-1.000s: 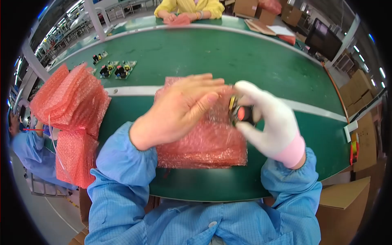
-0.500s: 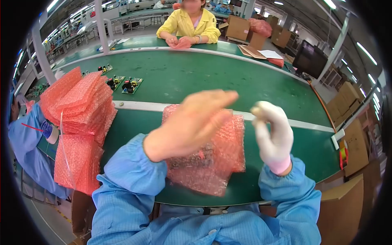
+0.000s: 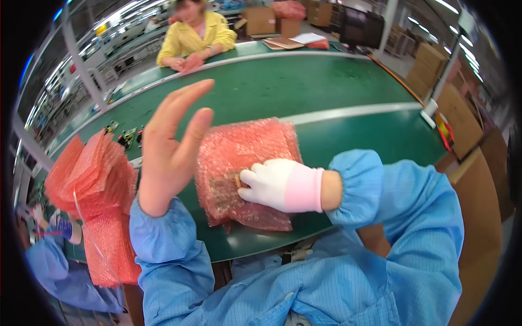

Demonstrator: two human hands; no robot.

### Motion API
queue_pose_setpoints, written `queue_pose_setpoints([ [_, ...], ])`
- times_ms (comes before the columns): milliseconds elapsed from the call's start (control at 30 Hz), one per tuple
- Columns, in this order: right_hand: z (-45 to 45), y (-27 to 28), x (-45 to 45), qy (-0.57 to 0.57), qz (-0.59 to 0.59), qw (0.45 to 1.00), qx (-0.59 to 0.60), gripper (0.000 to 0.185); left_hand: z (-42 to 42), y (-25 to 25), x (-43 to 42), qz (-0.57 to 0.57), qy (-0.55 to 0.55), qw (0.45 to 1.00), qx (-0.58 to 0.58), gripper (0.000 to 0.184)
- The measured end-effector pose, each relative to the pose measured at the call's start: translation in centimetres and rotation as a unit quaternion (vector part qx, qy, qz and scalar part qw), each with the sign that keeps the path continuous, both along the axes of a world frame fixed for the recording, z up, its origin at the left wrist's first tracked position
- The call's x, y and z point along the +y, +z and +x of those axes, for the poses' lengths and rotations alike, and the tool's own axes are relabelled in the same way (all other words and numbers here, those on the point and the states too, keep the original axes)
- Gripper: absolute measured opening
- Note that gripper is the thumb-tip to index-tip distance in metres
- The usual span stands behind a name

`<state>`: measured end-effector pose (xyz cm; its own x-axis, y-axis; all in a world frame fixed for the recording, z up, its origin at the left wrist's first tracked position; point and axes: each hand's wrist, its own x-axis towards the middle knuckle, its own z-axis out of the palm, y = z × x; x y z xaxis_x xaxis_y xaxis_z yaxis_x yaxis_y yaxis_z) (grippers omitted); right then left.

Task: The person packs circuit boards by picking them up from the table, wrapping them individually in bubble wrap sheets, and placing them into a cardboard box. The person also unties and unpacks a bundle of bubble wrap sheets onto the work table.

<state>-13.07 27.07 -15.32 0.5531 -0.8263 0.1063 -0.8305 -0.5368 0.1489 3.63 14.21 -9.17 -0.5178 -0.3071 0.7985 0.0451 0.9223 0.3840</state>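
Left hand (image 3: 171,144) is wide open, half-curled right hand (image 3: 274,183) touches bubble wrap (image 3: 244,142)

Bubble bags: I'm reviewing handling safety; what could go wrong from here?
The right hand is on the bubble bags, by what looks like a board; pressing might strain its parts. The left pile looks uneven and could slide into the boards nearby. The bare left hand could soil a board.
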Motion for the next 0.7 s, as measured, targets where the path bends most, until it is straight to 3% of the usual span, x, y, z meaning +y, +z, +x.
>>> queue_pose_setpoints([
  [100,-1.1,0.4,1.4,-0.012,-0.076,0.995,-0.061,0.014,0.0,-0.4,-0.6,0.030,-0.003,1.000,-0.002,0.031],
  [233,-4.0,9.3,8.3,-0.114,-0.275,0.954,0.047,0.022,0.1,-0.9,-2.8,0.074,-0.003,0.997,-0.029,0.032],
  [300,-5.0,14.3,14.6,-0.230,-0.426,0.857,0.176,0.021,-0.2,-1.4,-5.0,0.082,0.002,0.994,-0.069,0.033],
  [433,-5.1,17.4,27.2,-0.398,-0.536,0.744,0.025,0.021,-2.1,-3.9,-9.0,0.108,-0.010,0.973,-0.205,0.039],
  [567,-8.8,16.2,43.0,-0.598,-0.537,0.595,-0.009,0.021,-4.3,-7.0,-11.2,0.051,0.049,0.929,-0.364,0.046],
  [633,-11.4,11.2,48.1,-0.674,-0.506,0.538,-0.007,0.021,-4.6,-8.3,-11.9,0.034,0.053,0.880,-0.472,0.051],
  [700,-14.1,5.0,52.8,-0.772,-0.408,0.487,-0.011,0.024,-4.1,-10.5,-13.7,0.003,0.004,0.881,-0.473,0.054],
])
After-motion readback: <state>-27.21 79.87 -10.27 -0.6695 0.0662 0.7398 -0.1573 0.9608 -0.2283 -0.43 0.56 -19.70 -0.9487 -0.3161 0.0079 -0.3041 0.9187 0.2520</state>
